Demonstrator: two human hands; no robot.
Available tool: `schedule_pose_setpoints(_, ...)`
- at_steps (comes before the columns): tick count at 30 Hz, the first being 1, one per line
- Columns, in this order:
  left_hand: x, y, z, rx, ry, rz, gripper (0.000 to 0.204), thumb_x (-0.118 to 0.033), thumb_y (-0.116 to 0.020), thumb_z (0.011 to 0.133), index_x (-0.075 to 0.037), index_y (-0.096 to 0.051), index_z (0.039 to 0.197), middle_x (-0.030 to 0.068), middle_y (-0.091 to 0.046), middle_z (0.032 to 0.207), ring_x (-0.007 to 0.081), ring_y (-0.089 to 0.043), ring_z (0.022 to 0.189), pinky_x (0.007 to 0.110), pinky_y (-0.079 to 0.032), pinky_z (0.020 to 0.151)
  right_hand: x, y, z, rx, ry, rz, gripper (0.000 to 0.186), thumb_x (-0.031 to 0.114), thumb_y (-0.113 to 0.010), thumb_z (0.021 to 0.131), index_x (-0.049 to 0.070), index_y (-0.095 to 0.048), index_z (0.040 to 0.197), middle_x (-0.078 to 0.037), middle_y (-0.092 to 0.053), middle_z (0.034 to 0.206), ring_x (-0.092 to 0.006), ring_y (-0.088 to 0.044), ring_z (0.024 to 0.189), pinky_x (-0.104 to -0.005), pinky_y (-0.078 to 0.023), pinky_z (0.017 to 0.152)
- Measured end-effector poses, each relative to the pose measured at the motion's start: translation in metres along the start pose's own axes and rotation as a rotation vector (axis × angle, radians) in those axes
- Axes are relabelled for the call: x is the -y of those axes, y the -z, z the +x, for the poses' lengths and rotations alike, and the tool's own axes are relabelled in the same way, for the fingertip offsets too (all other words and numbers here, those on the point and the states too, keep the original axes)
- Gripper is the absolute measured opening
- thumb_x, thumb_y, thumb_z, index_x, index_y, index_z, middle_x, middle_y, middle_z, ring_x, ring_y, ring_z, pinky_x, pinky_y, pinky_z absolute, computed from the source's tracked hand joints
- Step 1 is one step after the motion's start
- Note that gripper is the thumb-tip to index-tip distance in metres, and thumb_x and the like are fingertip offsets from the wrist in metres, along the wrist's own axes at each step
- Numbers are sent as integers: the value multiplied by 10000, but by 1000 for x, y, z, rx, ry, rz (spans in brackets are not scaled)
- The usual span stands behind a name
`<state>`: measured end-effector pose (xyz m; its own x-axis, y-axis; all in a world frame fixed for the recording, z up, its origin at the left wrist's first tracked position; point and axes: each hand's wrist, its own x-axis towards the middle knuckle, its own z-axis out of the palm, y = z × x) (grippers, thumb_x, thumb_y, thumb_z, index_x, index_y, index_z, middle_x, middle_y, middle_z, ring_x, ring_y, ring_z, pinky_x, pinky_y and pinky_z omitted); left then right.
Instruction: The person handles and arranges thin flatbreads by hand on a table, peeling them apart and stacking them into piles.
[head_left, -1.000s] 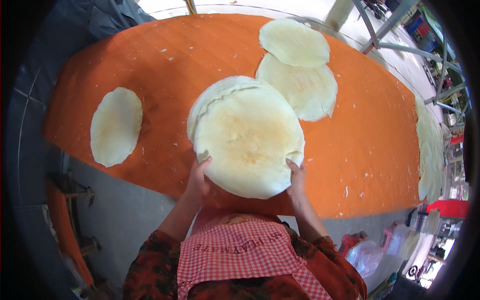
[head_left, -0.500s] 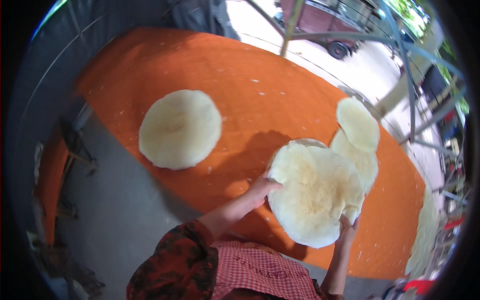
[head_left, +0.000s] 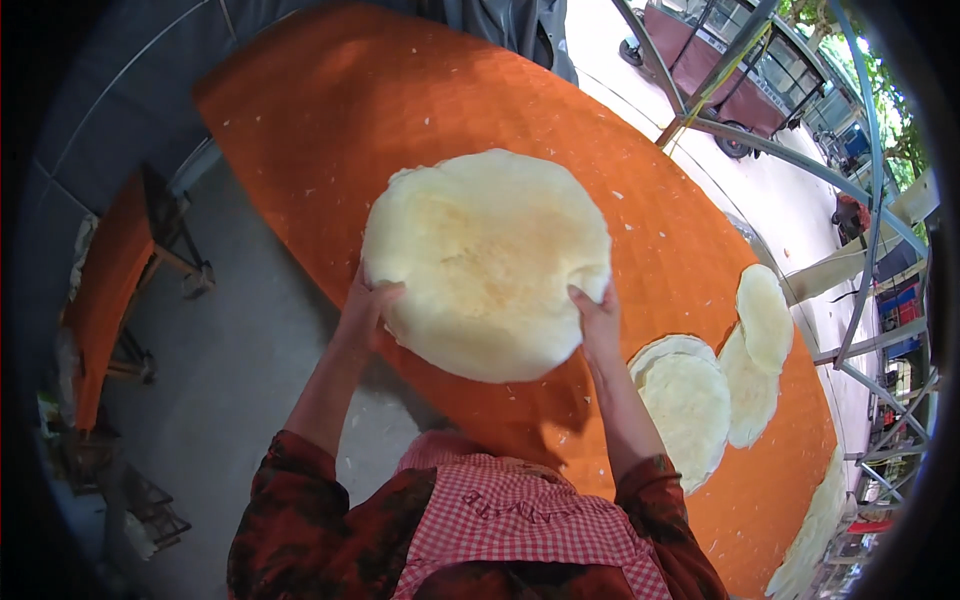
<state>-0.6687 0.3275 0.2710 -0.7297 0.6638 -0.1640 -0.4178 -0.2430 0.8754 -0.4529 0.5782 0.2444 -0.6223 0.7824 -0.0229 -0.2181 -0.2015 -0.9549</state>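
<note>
A large round flatbread (head_left: 490, 260), pale with light brown toasted patches, is held up above the orange-covered table (head_left: 330, 130). My left hand (head_left: 370, 306) grips its near left edge, thumb on top. At the near right edge, my right hand (head_left: 599, 318) pinches the bread, which puckers by the thumb. The fingers of both hands are mostly hidden beneath it. To the right of my right arm lies a small pile of flatbreads (head_left: 688, 415). Beyond that pile, two thinner flatbreads (head_left: 764, 318) overlap each other. Whatever lies directly under the held bread is hidden.
More pale flatbreads (head_left: 812, 530) line the table's right end. Metal poles (head_left: 780, 152) stand along the far right side, with a maroon cart (head_left: 690, 50) outside. An orange-topped bench (head_left: 110, 290) stands at the left on the grey floor (head_left: 230, 300).
Both hands have carried the flatbread leftward, off the pile at the right, which now shows. It covers the area where a single flatbread lay. The view has also shifted.
</note>
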Motion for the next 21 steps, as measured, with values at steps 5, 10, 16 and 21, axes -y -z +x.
schedule_pose_setpoints(5, 64, 80, 29, -387, -88, 750, 582, -215, -667, 820, -9, -427, 1309, 137, -514, 1247, 237, -507, 1140, 345, -424, 945, -91, 0, 39, -186, -313, -150, 333, 44, -656, 826, 8, -506, 1120, -82, -595, 954, -148, -586, 816, -276, -489, 676)
schedule_pose_setpoints(10, 94, 102, 36, -515, -213, 576, 524, -226, -521, 924, -7, -351, 1369, 123, -406, 1379, 219, -399, 1261, 333, -322, 1047, -89, 8, 41, -137, -256, -515, 418, 155, -639, 863, 2, -451, 1204, -68, -586, 1001, -146, -569, 840, -284, -479, 695)
schedule_pose_setpoints(16, 104, 69, 51, -481, -116, 174, 586, -273, -416, 962, -14, -219, 1449, 113, -283, 1476, 220, -335, 1310, 329, -282, 1073, -98, -16, 30, -281, -226, -149, 551, 332, -561, 915, 9, -374, 1321, -81, -528, 1176, -179, -513, 1035, -302, -438, 851)
schedule_pose_setpoints(21, 99, 74, 53, -448, -26, 237, 582, -262, -417, 959, -19, -222, 1450, 103, -286, 1478, 216, -344, 1302, 322, -293, 1062, -83, -21, 39, -270, -318, -24, 577, 373, -497, 940, 37, -323, 1376, -89, -453, 1305, -193, -443, 1179, -329, -368, 985)
